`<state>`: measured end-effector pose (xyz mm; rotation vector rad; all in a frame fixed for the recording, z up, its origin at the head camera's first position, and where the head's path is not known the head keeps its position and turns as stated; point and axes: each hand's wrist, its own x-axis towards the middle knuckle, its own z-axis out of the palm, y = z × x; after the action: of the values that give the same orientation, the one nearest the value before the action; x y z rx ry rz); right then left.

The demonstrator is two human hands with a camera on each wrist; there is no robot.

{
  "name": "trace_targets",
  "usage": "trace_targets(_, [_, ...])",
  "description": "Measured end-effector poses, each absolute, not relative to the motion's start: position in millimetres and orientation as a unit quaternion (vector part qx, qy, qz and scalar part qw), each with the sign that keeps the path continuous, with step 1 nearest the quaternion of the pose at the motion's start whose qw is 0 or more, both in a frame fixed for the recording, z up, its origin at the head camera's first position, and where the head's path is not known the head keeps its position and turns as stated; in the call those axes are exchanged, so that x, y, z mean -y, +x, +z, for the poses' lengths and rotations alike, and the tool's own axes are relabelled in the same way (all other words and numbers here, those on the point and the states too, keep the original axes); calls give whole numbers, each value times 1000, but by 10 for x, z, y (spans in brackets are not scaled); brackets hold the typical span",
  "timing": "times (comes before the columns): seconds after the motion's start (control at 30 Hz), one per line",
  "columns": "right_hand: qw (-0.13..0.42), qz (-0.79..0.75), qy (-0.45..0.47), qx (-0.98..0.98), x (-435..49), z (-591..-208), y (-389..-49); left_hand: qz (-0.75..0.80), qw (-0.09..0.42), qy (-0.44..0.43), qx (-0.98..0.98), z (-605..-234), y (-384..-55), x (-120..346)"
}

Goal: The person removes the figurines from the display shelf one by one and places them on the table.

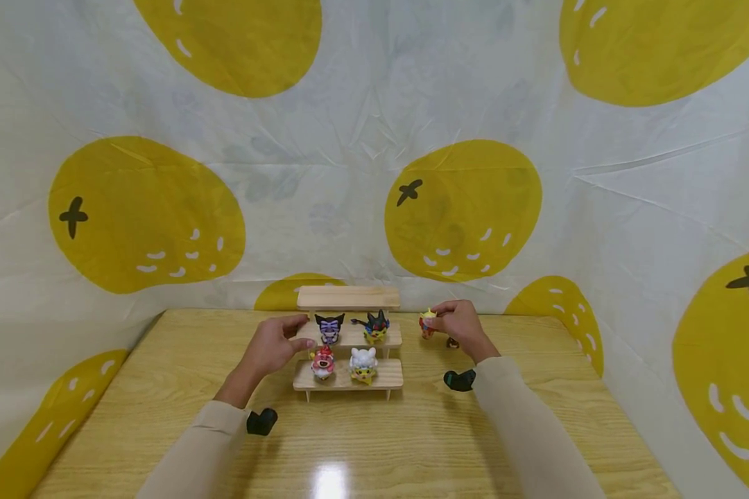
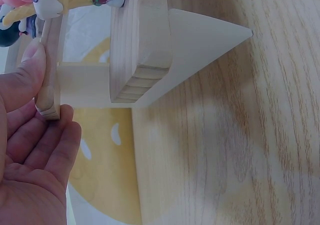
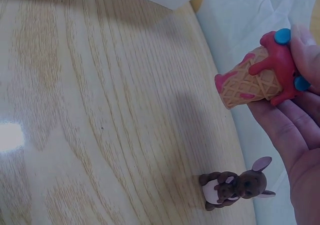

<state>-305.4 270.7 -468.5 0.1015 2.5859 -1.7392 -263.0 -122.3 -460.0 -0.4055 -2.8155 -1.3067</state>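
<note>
My left hand [image 1: 273,344] grips the left end of the middle shelf of a three-tier wooden display stand [image 1: 348,298]. In the left wrist view, the thumb lies on top of that shelf [image 2: 48,80], with fingers curled beneath. My right hand [image 1: 465,326] pinches an ice-cream-cone figurine [image 3: 257,80], a waffle cone with red drips and blue dots, right of the stand. A purple-and-black figurine [image 1: 329,330] and a black-eared yellow figurine [image 1: 376,328] stand on the middle shelf. Below them are a red-and-pink bear figurine [image 1: 322,363] and a white-hooded yellow figurine [image 1: 363,366].
A brown kangaroo figurine [image 3: 235,187] with a joey stands on the wooden table [image 1: 362,436], below my right hand. Fabric printed with yellow fruit [image 1: 465,208] hangs behind the table and along its sides. Black wrist pieces [image 1: 262,421] show beside both sleeves.
</note>
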Motion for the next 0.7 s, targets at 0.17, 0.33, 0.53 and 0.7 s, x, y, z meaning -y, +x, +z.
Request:
trace_targets(0.17, [10,-551,38,-834,-2714,-4697,-3061,-415,7,-132,900,-4595,-2627,1219])
trace_targets(0.33, [8,-540,39,-841,-2721,-4720,-3071,-417,1,-129,900,-4599,-2635,1226])
trace_targets(0.53, [8,-542,33,-840,-2731,-4738,-3078,-421,-1,-126,898,-4596,-2646,1222])
trace_targets(0.7, [1,-531,27,-847,-2734,-4755,-3076,-422,-2,-124,898,-4594,-2654,1225])
